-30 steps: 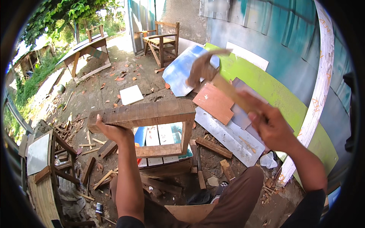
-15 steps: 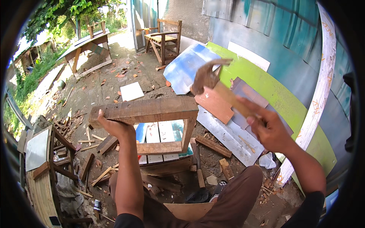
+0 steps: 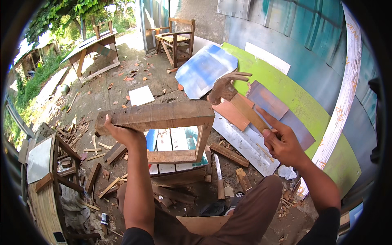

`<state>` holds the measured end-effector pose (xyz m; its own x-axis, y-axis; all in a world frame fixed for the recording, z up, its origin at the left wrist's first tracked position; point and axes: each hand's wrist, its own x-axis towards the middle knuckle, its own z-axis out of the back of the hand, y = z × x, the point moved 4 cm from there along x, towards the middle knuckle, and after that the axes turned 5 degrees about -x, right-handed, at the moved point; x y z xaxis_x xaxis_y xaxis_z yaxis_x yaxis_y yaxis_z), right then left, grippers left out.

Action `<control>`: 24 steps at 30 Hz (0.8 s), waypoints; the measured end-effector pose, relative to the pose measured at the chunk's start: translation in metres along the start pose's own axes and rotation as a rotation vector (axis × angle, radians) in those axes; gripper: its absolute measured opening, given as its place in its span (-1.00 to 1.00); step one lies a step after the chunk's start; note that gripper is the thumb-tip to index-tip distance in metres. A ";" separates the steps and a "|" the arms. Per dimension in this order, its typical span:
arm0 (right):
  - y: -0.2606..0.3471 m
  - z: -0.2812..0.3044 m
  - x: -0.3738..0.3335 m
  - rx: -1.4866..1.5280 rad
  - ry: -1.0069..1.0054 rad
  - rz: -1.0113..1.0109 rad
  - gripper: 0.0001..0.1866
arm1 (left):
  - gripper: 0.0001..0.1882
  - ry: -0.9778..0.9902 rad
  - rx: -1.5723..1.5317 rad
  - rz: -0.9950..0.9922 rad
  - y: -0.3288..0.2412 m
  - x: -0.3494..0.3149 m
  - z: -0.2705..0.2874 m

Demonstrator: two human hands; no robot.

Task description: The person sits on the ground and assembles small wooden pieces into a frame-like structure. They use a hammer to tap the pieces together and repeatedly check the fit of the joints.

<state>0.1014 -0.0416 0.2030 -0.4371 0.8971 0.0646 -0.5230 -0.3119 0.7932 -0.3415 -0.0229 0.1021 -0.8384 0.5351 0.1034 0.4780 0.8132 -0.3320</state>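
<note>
My left hand (image 3: 130,135) is closed around the left part of a thick brown bar of a rectangular wooden frame (image 3: 163,116), thumb up over its face. The frame stands tilted over a low stand (image 3: 166,168) topped with white, blue and teal slats, which show through its opening. My right hand (image 3: 282,141) grips the wooden handle of a claw hammer (image 3: 244,112), its index finger stretched out along the side. The hammer's rusty head is close to the frame's right upper corner; whether they touch I cannot tell.
A wooden-handled blade (image 3: 220,188) and wood offcuts (image 3: 229,156) lie around my feet. Coloured sheets, including a green panel (image 3: 302,94), lean by the metal wall. A wooden chair (image 3: 179,41) and table (image 3: 92,55) stand behind; another piece of wooden furniture (image 3: 41,159) is at left.
The hammer and my right hand have come slightly down, and my right index finger has straightened out. My left hand still holds the frame, which has shifted only slightly.
</note>
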 end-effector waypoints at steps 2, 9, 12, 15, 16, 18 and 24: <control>-0.012 -0.008 -0.002 0.240 -0.033 0.054 -0.36 | -0.36 -0.006 -0.007 0.010 0.000 -0.001 0.001; -0.131 -0.085 0.006 0.540 -0.318 -0.122 -0.39 | -0.30 0.043 0.015 0.083 -0.006 -0.009 0.002; -0.181 -0.116 -0.002 0.871 -0.298 -0.286 -0.39 | -0.27 0.001 0.033 0.090 -0.004 -0.014 0.005; -0.213 -0.123 -0.003 1.099 -0.308 -0.442 -0.39 | -0.27 -0.059 0.065 0.099 -0.003 -0.013 0.010; -0.220 -0.120 -0.001 1.080 -0.336 -0.453 -0.39 | -0.29 -0.031 0.057 0.107 -0.003 -0.011 0.010; -0.228 -0.114 0.001 1.054 -0.382 -0.462 -0.38 | -0.30 0.008 0.090 0.098 -0.006 -0.008 0.012; -0.226 -0.115 0.000 0.986 -0.373 -0.477 -0.35 | -0.28 0.076 0.207 0.029 -0.017 0.004 0.010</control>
<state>0.1353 -0.0067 -0.0457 -0.0197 0.9459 -0.3238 0.2931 0.3151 0.9027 -0.3553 -0.0366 0.0989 -0.7992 0.5796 0.1593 0.4308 0.7371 -0.5206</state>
